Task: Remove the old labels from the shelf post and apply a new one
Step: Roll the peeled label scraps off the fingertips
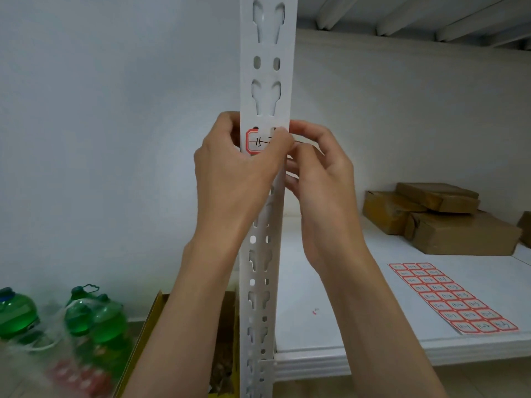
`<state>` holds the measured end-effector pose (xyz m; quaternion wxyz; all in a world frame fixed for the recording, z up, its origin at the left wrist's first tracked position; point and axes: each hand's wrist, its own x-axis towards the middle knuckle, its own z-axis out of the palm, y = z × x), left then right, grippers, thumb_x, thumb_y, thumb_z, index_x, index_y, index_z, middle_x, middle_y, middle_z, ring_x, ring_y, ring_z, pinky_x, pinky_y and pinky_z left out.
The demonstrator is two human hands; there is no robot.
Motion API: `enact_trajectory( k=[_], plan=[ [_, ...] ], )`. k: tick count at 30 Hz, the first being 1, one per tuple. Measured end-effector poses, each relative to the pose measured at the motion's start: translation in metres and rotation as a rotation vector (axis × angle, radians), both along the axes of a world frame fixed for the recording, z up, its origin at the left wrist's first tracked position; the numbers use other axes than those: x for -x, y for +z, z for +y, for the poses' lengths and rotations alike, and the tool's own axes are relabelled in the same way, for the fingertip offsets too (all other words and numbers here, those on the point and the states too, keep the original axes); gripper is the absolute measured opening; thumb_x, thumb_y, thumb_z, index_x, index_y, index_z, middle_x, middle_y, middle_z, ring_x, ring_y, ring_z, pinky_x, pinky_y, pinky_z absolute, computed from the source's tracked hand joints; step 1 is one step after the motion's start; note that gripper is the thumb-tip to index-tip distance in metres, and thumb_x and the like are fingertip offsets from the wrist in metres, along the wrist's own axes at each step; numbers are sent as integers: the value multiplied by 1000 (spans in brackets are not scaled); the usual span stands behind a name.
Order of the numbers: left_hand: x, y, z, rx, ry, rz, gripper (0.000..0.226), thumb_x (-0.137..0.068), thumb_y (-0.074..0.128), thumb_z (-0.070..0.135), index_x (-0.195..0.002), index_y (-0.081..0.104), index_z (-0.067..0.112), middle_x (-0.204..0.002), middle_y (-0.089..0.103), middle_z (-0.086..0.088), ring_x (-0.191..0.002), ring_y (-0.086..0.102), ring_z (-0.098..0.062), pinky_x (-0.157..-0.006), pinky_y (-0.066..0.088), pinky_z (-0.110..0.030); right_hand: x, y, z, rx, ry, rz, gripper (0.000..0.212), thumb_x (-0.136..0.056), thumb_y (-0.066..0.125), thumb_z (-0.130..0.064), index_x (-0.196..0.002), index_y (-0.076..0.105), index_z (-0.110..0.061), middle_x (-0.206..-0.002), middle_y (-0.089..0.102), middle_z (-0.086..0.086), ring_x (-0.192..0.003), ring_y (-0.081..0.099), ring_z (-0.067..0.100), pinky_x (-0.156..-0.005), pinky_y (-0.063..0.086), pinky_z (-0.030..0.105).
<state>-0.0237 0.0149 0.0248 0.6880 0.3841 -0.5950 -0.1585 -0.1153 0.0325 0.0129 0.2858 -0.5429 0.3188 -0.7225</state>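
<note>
Apparently to steady it, the left hand (230, 165) pinches the label (257, 141) against the post (265, 90), while the right hand (319, 170), fingers curled at the post's edge, may hold its other end.

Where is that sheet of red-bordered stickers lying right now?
The sheet of red-bordered labels lies flat on the white shelf board, lower right of the head view, in front of the brown cardboard parcels and right of the white slotted post.

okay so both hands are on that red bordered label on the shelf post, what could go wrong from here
1. The label sits beside a slot in the shelf post; it may bridge the hole and stick poorly.
2. The left hand hides its right part, so it could end up crooked or creased unnoticed.
3. The right hand pinches near the post's edge; the label might tear there.
</note>
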Motion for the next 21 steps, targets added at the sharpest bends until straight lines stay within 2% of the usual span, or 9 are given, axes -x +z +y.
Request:
enact_trajectory(
  k=[2,7,10,15,17,19,21],
  plan=[
    [2,1,2,3,76,-30,22,-79,71,41,-94,65,25,-73,65,16,-64,60,3,-54,42,-7,0,0,-1,-1,8,-15,24,-104,44,-12,-115,64,-20,-99,77,-1,-89,75,12,-77,60,26],
    [7,2,7,14,178,-86,29,-79,68,49,-93,62,24,-72,61,15,-67,60,-4,-55,37,-13,-1,-1,-5,-5,14,-8,24,-103,44,-10,-115,64,-18,-98,77,3,-89,74,15,-74,56,25],
    [8,4,7,12,191,-116,25,-80,66,46,-87,58,24,-66,56,15,-63,56,0,-53,34,-12,0,-2,-6,7,-12,20,24,-103,45,-10,-114,64,-19,-96,77,3,-91,74,18,-81,60,33],
    [0,5,7,39,166,-145,20,-84,64,36,-71,51,28,-55,49,15,-52,52,4,-50,34,-6,4,0,-1,9,-15,80,26,-103,45,-9,-114,64,-23,-96,77,-2,-88,75,12,-82,61,31],
    [-5,6,7,38,115,-137,16,-85,65,34,-73,56,27,-54,51,16,-52,53,5,-49,35,-5,6,1,0,22,-30,94,29,-103,43,-6,-113,65,-22,-97,76,-2,-89,74,12,-81,62,29],
    [-6,5,6,32,96,-131,13,-83,67,39,-83,63,26,-62,59,18,-57,56,7,-51,38,-5,7,1,0,29,-48,83,34,-102,41,-1,-110,66,-23,-99,75,-2,-90,74,12,-78,61,26],
    [-4,4,4,42,135,-138,20,-79,69,45,-90,67,27,-70,64,18,-62,59,7,-54,41,-5,6,0,-2,30,-68,79,34,-102,41,0,-111,67,-21,-102,75,-2,-93,74,12,-80,61,28]
  ],
)
